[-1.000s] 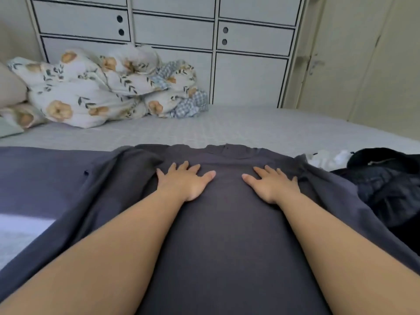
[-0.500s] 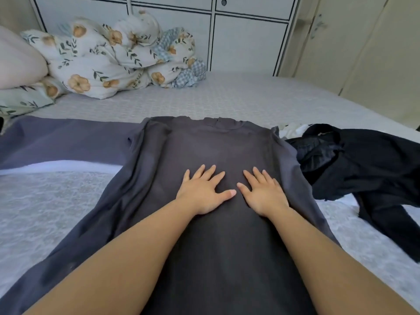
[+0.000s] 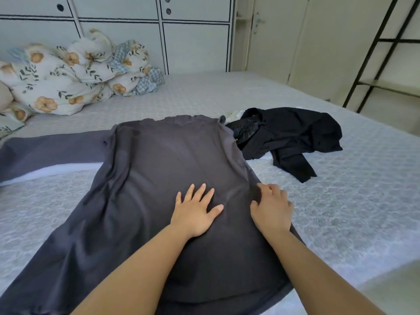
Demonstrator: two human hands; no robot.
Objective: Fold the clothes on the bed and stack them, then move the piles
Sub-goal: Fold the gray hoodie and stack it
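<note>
Broadly, the pale grey quilted bed (image 3: 341,201) carries everything, and across its middle, running from the near edge toward the far side, lies the large dark grey long-sleeved garment (image 3: 172,160), spread flat with its neckline away from the person and one sleeve stretched toward the bed's left edge. Bunched at the far left corner sits the cream floral duvet (image 3: 75,71). Just beside the grey garment's right shoulder, toward the right edge, a crumpled black jacket (image 3: 286,137) waits unfolded, with a scrap of white cloth (image 3: 234,114) peeking out behind it; whether jacket and garment overlap there I cannot tell.

The left hand (image 3: 195,212) lies flat on the garment's body, fingers spread and pressing. The right hand (image 3: 271,210) rests at the garment's right side edge with fingers curled over the cloth; whether it has actually pinched the hem is unclear.

The step seems to be smoothing before the first lengthwise fold. To do it well, I would keep the left palm anchoring the middle, take a sure grip of the right edge, bring it over in one straight line to the centre, then press out the ripples near the left side seam before folding the sleeve in
</note>
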